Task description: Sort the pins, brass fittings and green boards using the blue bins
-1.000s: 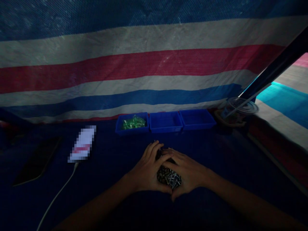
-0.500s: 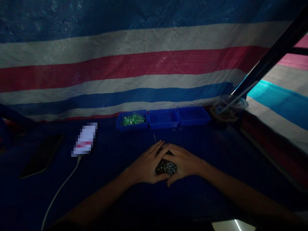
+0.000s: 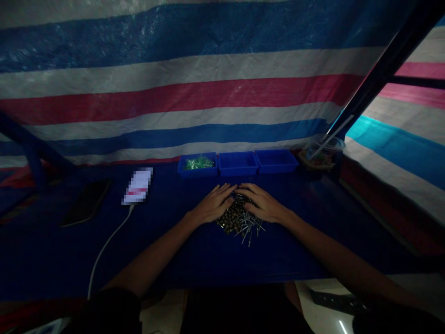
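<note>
A heap of small metal parts lies on the blue tabletop [image 3: 208,260] in front of me. On its left are small brass-coloured pieces [image 3: 229,220], too small to make out exactly. Its right holds thin silver pins that look like blind rivets [image 3: 249,227], several sticking out toward me. My left hand [image 3: 214,204] rests over the heap's far left side, fingers stretched out. My right hand [image 3: 262,202] covers the far right side, also with extended fingers. The fingertips nearly meet at the back, and the hands hide part of the heap.
Three blue trays stand in a row behind the heap; the left tray [image 3: 198,175] holds green plastic packets [image 3: 200,162]. A lit phone [image 3: 138,185] with a white cable [image 3: 107,243] and a dark phone [image 3: 86,202] lie left. A lidded clear container [image 3: 323,148] sits back right.
My hands have drawn apart at their near side, where they were cupped round the metal parts. The heap is now spread wider and shows more toward me. The camera view has shifted.
</note>
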Demonstrator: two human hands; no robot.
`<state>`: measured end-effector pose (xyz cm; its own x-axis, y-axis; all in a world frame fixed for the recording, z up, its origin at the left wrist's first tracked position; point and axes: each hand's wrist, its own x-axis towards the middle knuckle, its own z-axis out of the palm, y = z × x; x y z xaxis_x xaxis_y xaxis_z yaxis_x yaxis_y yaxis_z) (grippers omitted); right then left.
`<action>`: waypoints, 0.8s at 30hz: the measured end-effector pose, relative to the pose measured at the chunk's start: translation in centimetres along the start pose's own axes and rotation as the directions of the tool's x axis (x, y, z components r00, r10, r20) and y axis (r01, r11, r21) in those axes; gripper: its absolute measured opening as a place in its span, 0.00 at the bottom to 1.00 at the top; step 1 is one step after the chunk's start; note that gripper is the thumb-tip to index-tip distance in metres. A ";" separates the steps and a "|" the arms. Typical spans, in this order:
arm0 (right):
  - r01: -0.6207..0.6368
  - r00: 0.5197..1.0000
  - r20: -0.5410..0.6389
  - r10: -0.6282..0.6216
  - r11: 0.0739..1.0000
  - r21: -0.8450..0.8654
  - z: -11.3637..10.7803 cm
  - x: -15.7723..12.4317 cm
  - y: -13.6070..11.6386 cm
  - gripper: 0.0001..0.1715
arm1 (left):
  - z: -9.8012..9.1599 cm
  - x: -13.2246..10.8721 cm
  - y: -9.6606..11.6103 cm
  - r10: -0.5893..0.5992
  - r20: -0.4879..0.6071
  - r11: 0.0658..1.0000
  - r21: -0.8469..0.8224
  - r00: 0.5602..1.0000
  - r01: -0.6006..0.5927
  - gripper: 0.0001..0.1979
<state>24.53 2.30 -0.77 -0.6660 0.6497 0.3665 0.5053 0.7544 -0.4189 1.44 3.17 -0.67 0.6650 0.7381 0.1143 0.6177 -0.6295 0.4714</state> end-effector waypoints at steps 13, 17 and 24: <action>-0.123 0.959 -0.264 0.100 0.990 -0.073 -0.1 -0.1 2.3 0.24 | -1.4 -0.8 -2.7 -0.012 -0.613 0.995 -0.088 0.790 -0.052 0.27; -0.234 0.915 -0.364 0.174 0.964 -0.127 -0.8 -0.6 3.3 0.21 | -0.7 -0.6 -3.0 0.004 -0.539 0.994 -0.087 0.842 -0.061 0.25; -0.318 0.907 -0.328 0.262 0.939 -0.128 -1.1 -0.9 4.1 0.14 | -0.4 -0.4 -2.0 -0.005 -0.500 0.995 -0.087 0.866 -0.044 0.25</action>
<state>27.84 4.90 -1.93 -0.2916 0.8182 0.4955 0.7568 0.5141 -0.4037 -0.21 4.23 -1.34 0.3630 0.7641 0.5333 0.5494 -0.6378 0.5399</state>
